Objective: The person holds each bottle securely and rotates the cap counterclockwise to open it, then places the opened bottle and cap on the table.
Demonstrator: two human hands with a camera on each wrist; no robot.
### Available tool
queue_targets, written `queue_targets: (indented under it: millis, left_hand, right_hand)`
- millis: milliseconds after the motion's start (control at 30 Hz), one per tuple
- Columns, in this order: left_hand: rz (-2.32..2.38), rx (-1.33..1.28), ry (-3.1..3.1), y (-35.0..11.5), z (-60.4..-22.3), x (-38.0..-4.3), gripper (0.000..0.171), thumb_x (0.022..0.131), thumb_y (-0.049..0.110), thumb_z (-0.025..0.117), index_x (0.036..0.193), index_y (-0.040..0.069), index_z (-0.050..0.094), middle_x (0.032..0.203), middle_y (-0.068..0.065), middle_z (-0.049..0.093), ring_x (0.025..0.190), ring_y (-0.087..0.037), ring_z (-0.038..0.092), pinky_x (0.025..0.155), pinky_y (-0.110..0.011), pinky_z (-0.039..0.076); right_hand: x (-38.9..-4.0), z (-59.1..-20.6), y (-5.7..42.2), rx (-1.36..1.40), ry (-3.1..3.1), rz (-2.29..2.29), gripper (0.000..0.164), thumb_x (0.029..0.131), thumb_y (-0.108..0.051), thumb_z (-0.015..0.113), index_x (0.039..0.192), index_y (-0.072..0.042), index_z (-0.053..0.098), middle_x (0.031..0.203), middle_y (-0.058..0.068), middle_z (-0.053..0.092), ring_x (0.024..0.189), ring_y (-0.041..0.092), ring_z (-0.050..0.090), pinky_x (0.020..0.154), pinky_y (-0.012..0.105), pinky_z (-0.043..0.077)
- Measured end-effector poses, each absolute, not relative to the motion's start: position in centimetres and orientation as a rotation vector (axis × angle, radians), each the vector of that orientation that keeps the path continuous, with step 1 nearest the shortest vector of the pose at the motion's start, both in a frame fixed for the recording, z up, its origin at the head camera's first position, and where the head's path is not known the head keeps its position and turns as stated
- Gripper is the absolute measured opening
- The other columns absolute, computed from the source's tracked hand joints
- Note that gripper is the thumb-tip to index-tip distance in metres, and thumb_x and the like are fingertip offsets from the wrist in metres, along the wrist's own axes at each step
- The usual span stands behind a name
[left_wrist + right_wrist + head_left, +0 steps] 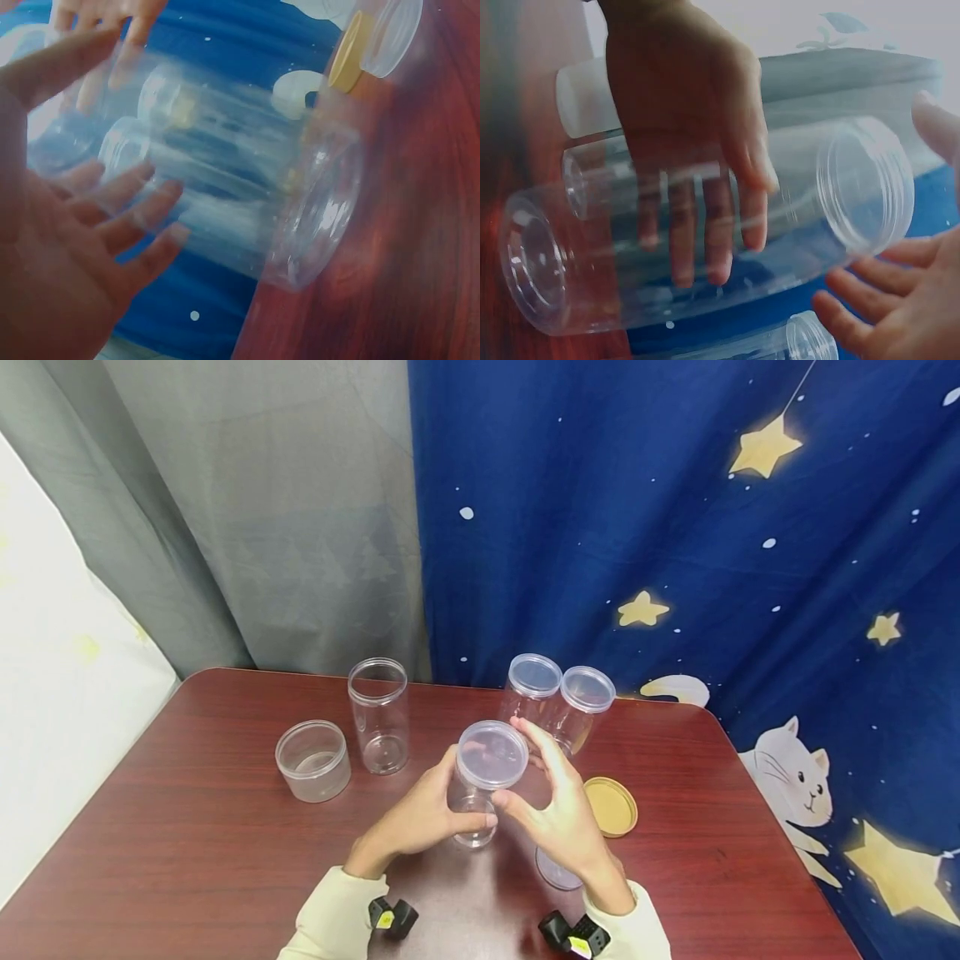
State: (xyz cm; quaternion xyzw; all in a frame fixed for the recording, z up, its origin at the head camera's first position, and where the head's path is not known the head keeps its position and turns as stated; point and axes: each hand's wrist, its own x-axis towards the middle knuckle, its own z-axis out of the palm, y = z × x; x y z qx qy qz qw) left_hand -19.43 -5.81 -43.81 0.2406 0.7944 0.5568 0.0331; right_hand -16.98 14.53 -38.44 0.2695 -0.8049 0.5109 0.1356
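A tall clear jar (795, 225) with a translucent lid (492, 755) stands tilted between both hands. My left hand (422, 814) holds it round the middle, thumb on the near side and fingers behind the clear wall. Around the lid, my right hand (558, 810) is spread, its thumb near the front of the rim and its fingers along the far right side. In the right wrist view the right fingertips are right at the lid end, with the thumb apart from it. Both wrists carry small black cameras.
A tall uncapped jar (381, 722) and a short wide jar (313, 764) stand at left. Two jars with translucent lids (588, 689) are close together behind the right hand. A gold lid (611, 807) and a clear lid (558, 870), partly under the right wrist, lie at right.
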Motion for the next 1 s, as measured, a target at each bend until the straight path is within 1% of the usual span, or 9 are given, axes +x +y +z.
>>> queue_targets:
  millis: [167,300,433,600,733,1000]
  left_hand:
    - [1.715,0.664,2.545,-5.0,-43.9,-19.4,0.085,0.072,0.029,0.088,0.141,0.018,0.040,0.126,0.002,0.061,0.116,-0.013,0.058,0.103,-0.043,0.046]
    - [1.695,0.671,2.621,-4.4,-43.9,-19.1,0.085,0.073,0.028,0.088,0.142,0.016,0.040,0.126,-0.001,0.061,0.114,-0.015,0.059,0.100,-0.044,0.048]
    - [1.657,0.642,2.676,-4.1,-43.9,-18.9,0.085,0.072,0.027,0.086,0.143,0.016,0.040,0.125,-0.002,0.061,0.111,-0.014,0.059,0.097,-0.042,0.049]
    - [1.634,0.611,2.690,-4.1,-44.0,-18.9,0.085,0.070,0.024,0.084,0.143,0.016,0.041,0.124,-0.002,0.061,0.110,-0.013,0.059,0.096,-0.041,0.049]
    - [1.636,0.645,2.680,-4.1,-44.0,-18.9,0.087,0.071,0.027,0.087,0.143,0.018,0.040,0.126,-0.001,0.060,0.113,-0.013,0.058,0.098,-0.043,0.048]
    - [1.658,0.717,2.599,-4.6,-43.8,-19.0,0.088,0.073,0.035,0.087,0.144,0.021,0.038,0.127,0.002,0.060,0.115,-0.010,0.058,0.100,-0.042,0.047]
  right_hand:
    - [-16.5,-38.6,13.7,0.583,-2.387,1.299,0.084,0.076,-0.024,0.086,0.149,-0.019,0.043,0.142,-0.003,0.056,0.120,0.016,0.060,0.102,0.042,0.046]
    - [-16.3,-38.7,13.1,0.488,-2.376,1.250,0.085,0.073,-0.029,0.087,0.147,-0.018,0.046,0.139,0.001,0.058,0.122,0.018,0.059,0.102,0.046,0.045]
    - [-16.2,-38.8,12.8,0.430,-2.364,1.237,0.086,0.071,-0.032,0.089,0.145,-0.019,0.047,0.138,0.002,0.059,0.121,0.018,0.059,0.100,0.045,0.047]
    - [-16.3,-39.0,12.6,0.414,-2.323,1.241,0.086,0.070,-0.032,0.090,0.143,-0.020,0.049,0.134,-0.001,0.061,0.117,0.017,0.061,0.097,0.039,0.048]
    - [-16.4,-39.1,12.7,0.420,-2.286,1.260,0.083,0.069,-0.028,0.091,0.141,-0.019,0.052,0.132,-0.001,0.063,0.114,0.017,0.062,0.096,0.032,0.047]
    - [-16.6,-39.0,13.1,0.450,-2.297,1.339,0.081,0.070,-0.023,0.091,0.140,-0.016,0.052,0.132,-0.003,0.063,0.117,0.014,0.061,0.101,0.028,0.046]
